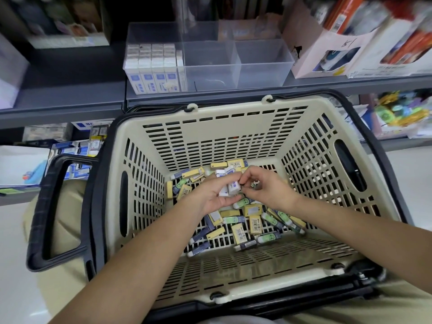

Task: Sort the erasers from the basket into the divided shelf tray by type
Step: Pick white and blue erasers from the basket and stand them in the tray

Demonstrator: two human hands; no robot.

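A beige slotted basket (131, 230) sits in front of me with several erasers (243, 225) loose on its floor: yellow-sleeved, dark blue-sleeved and green-and-white ones. My left hand (210, 195) is inside the basket, palm up, holding a few white erasers with blue print (230, 189). My right hand (264, 185) is beside it, its fingertips pinching at the same white erasers. On the shelf above stands the clear divided tray (264, 69). Its left compartment is packed with upright white-and-blue erasers (154, 69); the other compartments look bare.
The basket's black handle (58, 206) hangs down on the left. A pink paper box (327, 50) stands right of the tray, with more boxed goods beyond it. The grey shelf edge (63, 113) runs just above the basket. Lower shelves hold stationery on both sides.
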